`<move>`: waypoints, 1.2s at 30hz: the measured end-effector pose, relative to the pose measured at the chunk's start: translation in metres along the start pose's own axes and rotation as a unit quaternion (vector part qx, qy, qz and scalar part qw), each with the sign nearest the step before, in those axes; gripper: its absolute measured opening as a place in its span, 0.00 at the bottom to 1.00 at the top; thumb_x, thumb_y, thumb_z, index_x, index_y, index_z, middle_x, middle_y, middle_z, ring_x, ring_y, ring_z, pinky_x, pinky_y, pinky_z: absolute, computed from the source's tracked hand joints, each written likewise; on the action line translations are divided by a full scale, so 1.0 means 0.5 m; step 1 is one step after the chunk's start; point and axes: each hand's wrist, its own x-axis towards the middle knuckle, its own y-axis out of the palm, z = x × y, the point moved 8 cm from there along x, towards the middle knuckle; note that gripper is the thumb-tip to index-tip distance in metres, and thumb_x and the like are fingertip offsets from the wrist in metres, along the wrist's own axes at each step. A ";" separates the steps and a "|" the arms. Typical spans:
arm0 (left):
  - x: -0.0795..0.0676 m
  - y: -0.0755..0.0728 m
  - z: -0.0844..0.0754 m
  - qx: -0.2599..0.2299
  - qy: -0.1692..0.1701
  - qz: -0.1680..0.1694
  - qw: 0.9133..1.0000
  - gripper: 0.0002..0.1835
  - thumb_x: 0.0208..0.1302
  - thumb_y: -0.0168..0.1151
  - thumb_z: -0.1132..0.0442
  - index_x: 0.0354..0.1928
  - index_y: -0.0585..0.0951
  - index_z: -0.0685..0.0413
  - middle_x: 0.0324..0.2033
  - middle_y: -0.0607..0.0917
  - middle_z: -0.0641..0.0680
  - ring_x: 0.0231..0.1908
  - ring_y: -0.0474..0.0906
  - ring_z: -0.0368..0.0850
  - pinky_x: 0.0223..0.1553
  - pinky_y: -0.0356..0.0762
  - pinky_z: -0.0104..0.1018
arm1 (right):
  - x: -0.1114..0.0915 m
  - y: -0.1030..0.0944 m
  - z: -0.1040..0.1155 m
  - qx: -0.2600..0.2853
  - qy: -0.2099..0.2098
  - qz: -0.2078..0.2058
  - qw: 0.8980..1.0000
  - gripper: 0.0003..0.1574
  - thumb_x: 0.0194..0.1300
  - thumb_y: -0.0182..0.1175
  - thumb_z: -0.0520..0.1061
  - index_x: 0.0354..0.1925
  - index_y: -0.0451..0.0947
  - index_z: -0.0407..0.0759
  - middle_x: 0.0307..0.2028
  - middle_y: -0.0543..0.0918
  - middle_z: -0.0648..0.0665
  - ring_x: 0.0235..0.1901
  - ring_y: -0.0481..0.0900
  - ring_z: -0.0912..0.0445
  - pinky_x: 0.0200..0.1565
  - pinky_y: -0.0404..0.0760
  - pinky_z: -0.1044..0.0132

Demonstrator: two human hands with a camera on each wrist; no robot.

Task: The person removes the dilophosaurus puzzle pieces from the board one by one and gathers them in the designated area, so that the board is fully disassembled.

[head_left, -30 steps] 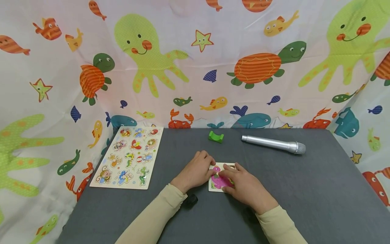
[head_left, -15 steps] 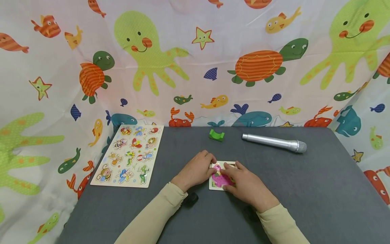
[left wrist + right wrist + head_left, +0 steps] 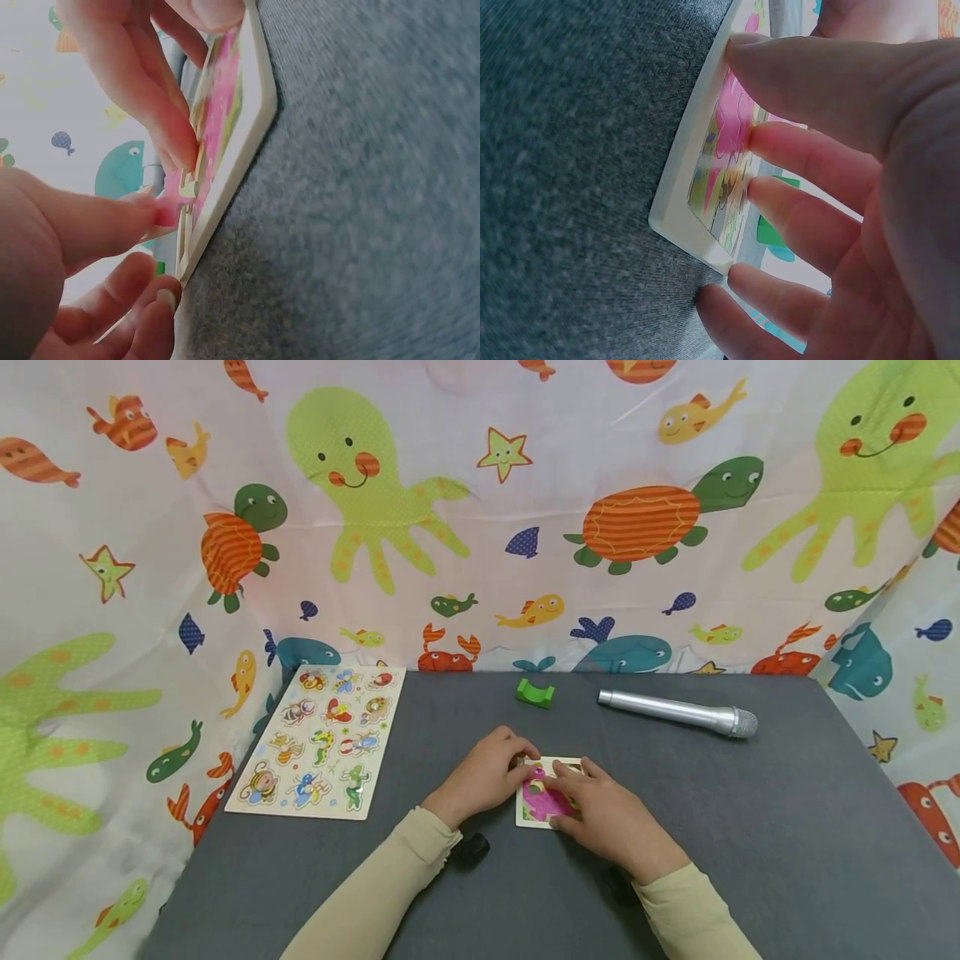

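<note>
your left hand [image 3: 487, 777] has a narrow grip, pinching a small, flat pink puzzle piece [image 3: 169, 212] at the left part of the square, pale-rimmed puzzle tray [image 3: 255, 112]. your right hand [image 3: 611, 822] touches the tray with loosely spread fingers, thumb on the near rim. the tray lies on the dark grey counter [image 3: 750, 827], between the pale insect-picture board [image 3: 307, 762] and the silver microphone [image 3: 675, 712], nearer you than the curved, bright green block [image 3: 534, 695].

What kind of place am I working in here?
Probably an indoor children's play area: a sea-creature curtain hangs at the back, with a picture board and small puzzle in front of it.
</note>
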 end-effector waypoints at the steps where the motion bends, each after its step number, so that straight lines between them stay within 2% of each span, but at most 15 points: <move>1: 0.000 -0.001 0.003 -0.011 -0.002 -0.005 1.000 0.11 0.77 0.68 0.52 0.55 0.88 0.42 0.44 0.83 0.45 0.42 0.77 0.38 0.48 0.81 0.32 | 0.001 0.000 0.000 -0.001 0.000 0.000 1.000 0.38 0.68 0.75 0.56 0.73 0.80 0.55 0.80 0.71 0.44 0.81 0.62 0.29 0.64 0.78 0.28; 6: 0.003 -0.014 0.022 -0.080 -0.015 -0.021 0.996 0.06 0.76 0.69 0.51 0.50 0.90 0.36 0.43 0.89 0.40 0.43 0.81 0.37 0.52 0.83 0.35 | 0.000 -0.001 0.000 -0.005 0.000 0.000 1.000 0.38 0.68 0.75 0.56 0.73 0.80 0.54 0.80 0.71 0.44 0.81 0.62 0.29 0.64 0.79 0.29; 10: -0.006 -0.055 0.054 -0.127 -0.034 -0.021 0.991 0.05 0.76 0.69 0.49 0.48 0.91 0.32 0.42 0.89 0.38 0.43 0.81 0.40 0.51 0.81 0.39 | 0.002 0.003 0.003 -0.004 0.002 0.001 1.000 0.38 0.68 0.74 0.56 0.73 0.79 0.54 0.80 0.71 0.45 0.81 0.63 0.30 0.64 0.79 0.29; 13: -0.027 -0.099 0.100 -0.137 -0.057 -0.015 0.989 0.04 0.75 0.70 0.49 0.46 0.91 0.32 0.41 0.89 0.40 0.42 0.81 0.43 0.49 0.81 0.41 | 0.002 0.007 0.006 -0.003 0.002 0.005 1.000 0.38 0.69 0.74 0.57 0.74 0.79 0.55 0.81 0.71 0.46 0.81 0.62 0.31 0.63 0.79 0.28; 17: -0.064 -0.155 0.179 -0.138 -0.100 -0.011 0.985 0.04 0.75 0.71 0.52 0.45 0.91 0.35 0.39 0.89 0.44 0.40 0.82 0.46 0.46 0.79 0.41 | -0.001 0.005 0.012 -0.007 -0.007 -0.004 1.000 0.38 0.69 0.74 0.56 0.73 0.79 0.54 0.80 0.72 0.45 0.81 0.63 0.31 0.63 0.79 0.29; 21: -0.099 -0.192 0.247 -0.145 -0.150 -0.014 0.978 0.05 0.75 0.70 0.54 0.47 0.91 0.40 0.40 0.89 0.49 0.39 0.82 0.48 0.43 0.79 0.39 | -0.004 -0.001 0.014 -0.015 -0.015 -0.019 1.000 0.37 0.68 0.75 0.55 0.72 0.80 0.53 0.79 0.73 0.44 0.80 0.64 0.31 0.64 0.80 0.31; 25: -0.111 -0.199 0.275 -0.137 -0.169 -0.005 0.976 0.06 0.75 0.70 0.55 0.47 0.91 0.44 0.38 0.89 0.51 0.36 0.82 0.48 0.41 0.80 0.38 | -0.010 -0.003 0.014 -0.023 -0.025 -0.021 0.999 0.37 0.68 0.75 0.55 0.72 0.81 0.51 0.79 0.73 0.40 0.79 0.66 0.31 0.65 0.80 0.32; 30: -0.098 -0.191 0.277 -0.082 -0.159 -0.016 0.984 0.05 0.75 0.70 0.55 0.44 0.91 0.44 0.36 0.88 0.49 0.36 0.80 0.46 0.41 0.78 0.39 | -0.013 -0.004 0.009 -0.027 -0.025 -0.023 0.999 0.37 0.68 0.75 0.56 0.72 0.81 0.52 0.78 0.72 0.37 0.78 0.68 0.31 0.67 0.79 0.34; 33: -0.092 -0.186 0.281 -0.052 -0.175 -0.025 0.983 0.03 0.75 0.70 0.55 0.43 0.91 0.42 0.39 0.88 0.48 0.40 0.80 0.47 0.44 0.79 0.40 | -0.012 -0.006 0.007 -0.027 -0.024 -0.030 0.999 0.37 0.67 0.76 0.56 0.71 0.82 0.53 0.78 0.71 0.33 0.77 0.69 0.32 0.67 0.79 0.34; 36: -0.092 -0.184 0.283 -0.043 -0.191 -0.027 0.980 0.04 0.76 0.69 0.57 0.44 0.90 0.43 0.42 0.89 0.49 0.42 0.80 0.48 0.46 0.80 0.41 | -0.008 -0.006 0.008 -0.028 -0.023 -0.034 0.999 0.36 0.67 0.76 0.57 0.71 0.82 0.53 0.78 0.71 0.32 0.77 0.69 0.33 0.68 0.78 0.36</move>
